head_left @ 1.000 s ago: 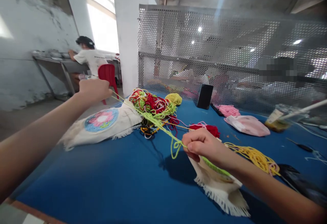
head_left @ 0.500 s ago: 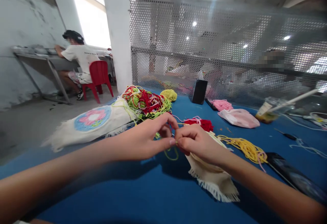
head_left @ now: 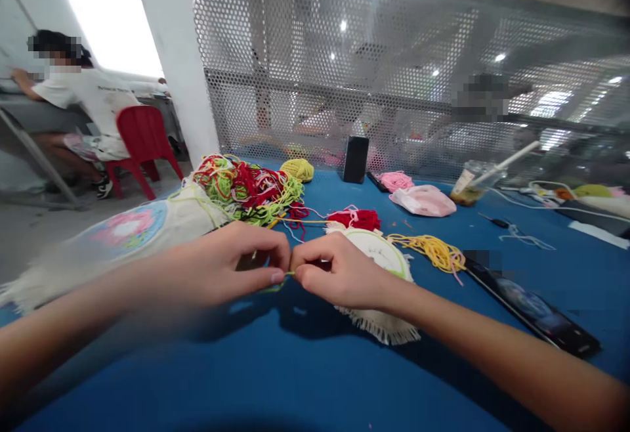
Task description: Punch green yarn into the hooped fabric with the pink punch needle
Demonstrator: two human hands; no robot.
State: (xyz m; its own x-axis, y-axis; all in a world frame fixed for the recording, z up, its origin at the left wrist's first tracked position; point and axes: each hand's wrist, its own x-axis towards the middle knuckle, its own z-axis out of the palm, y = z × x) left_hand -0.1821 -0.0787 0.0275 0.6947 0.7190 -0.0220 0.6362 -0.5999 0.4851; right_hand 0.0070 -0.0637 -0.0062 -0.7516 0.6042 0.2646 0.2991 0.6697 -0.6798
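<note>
My left hand and my right hand meet at the fingertips above the blue table. A short length of green yarn runs between them, pinched by both hands. Behind and below my right hand lies a round hoop with white cloth, its fringed edge showing under the wrist. Beyond my left hand are a tangled heap of red and green yarn and a cream cloth with a pink and blue flower. A red yarn bundle sits past the hoop.
Yellow yarn and a phone lie at the right. Farther back are an upright black device, pink yarn, a plastic bag and a cup with a straw. A person sits at the far left.
The view has turned right, so things appear shifted left. More of the hoop now shows behind my right hand. Both hands are still together on the green yarn.
</note>
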